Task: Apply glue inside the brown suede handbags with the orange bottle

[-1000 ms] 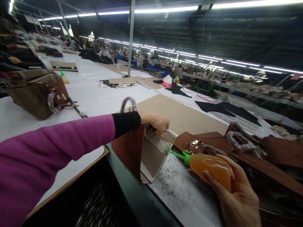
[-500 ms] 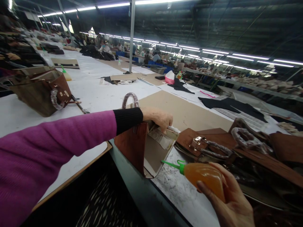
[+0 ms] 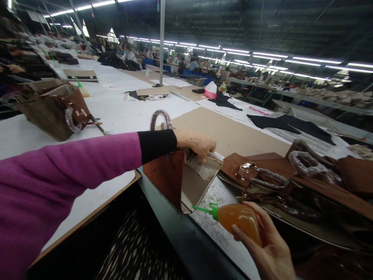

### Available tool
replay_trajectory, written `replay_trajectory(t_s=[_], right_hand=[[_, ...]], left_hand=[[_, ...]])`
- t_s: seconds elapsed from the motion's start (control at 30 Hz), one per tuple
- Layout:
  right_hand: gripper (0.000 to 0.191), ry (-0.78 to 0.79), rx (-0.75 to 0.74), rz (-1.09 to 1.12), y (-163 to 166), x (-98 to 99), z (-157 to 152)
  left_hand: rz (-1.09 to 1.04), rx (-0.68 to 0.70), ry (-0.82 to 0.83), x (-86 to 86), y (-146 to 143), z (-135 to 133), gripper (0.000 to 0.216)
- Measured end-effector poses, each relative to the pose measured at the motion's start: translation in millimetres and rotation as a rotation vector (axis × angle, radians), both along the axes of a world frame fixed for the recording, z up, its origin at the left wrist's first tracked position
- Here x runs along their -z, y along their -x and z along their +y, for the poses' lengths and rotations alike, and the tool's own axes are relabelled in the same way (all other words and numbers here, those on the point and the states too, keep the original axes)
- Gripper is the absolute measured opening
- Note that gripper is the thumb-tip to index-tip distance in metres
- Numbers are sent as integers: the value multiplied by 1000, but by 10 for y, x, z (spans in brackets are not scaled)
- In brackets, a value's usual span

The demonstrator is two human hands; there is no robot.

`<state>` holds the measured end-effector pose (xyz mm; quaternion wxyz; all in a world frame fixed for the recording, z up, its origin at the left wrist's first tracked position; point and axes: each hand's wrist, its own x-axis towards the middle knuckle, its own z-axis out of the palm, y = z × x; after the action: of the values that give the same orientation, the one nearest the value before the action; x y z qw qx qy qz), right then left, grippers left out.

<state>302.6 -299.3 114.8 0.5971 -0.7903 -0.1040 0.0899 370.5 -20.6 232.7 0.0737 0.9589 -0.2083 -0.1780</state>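
A brown handbag (image 3: 166,177) lies tipped at the table's near edge, its pale lined opening facing right. My left hand (image 3: 198,144) reaches over it, fingers closed on the far rim of the opening. A handle wrapped in clear film (image 3: 161,118) stands up behind my cuff. My right hand (image 3: 266,237) is wrapped round a squeeze bottle (image 3: 240,221) of amber liquid, probably glue. The bottle's thin green nozzle (image 3: 204,210) points left, its tip at the near lower corner of the bag's opening; whether it touches cannot be told.
More brown handbags (image 3: 271,171) with wrapped handles are piled at the right, close to my right hand. Another bag (image 3: 55,109) stands at the left, near a second green-tipped bottle (image 3: 83,89). A metal post (image 3: 162,46) rises from the table behind.
The bottle in my right hand has moved left and slightly down, its nozzle tip going from the opening's side edge to its lower corner. My left hand keeps its grip on the rim.
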Motion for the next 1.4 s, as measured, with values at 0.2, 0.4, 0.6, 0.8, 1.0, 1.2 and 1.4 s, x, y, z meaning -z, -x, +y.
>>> replay_trajectory(t_s=[0.2, 0.4, 0.6, 0.8, 1.0, 1.2, 1.4], right_hand=[[64, -170, 52, 147, -54, -64, 83], [64, -474, 110, 310, -267, 46, 123], [68, -528, 130, 282, -434, 187, 302], [70, -462, 83, 289, -379, 374, 243], [69, -258, 58, 165, -341, 509, 93], [67, -156, 41, 28, -383, 594, 221], [63, -88, 15, -2, -378, 550, 239]], left_hand=[[-134, -34, -107, -72, 151, 49, 25], [-345, -114, -164, -395, 318, 104, 20], [-323, -175, -278, -157, 540, 77, 18], [-211, -80, -213, 103, 749, -16, 11], [-167, -71, -227, 13, 802, -86, 9], [-275, -108, -201, 143, 844, 16, 14], [-404, -85, -97, 336, 994, 116, 19]])
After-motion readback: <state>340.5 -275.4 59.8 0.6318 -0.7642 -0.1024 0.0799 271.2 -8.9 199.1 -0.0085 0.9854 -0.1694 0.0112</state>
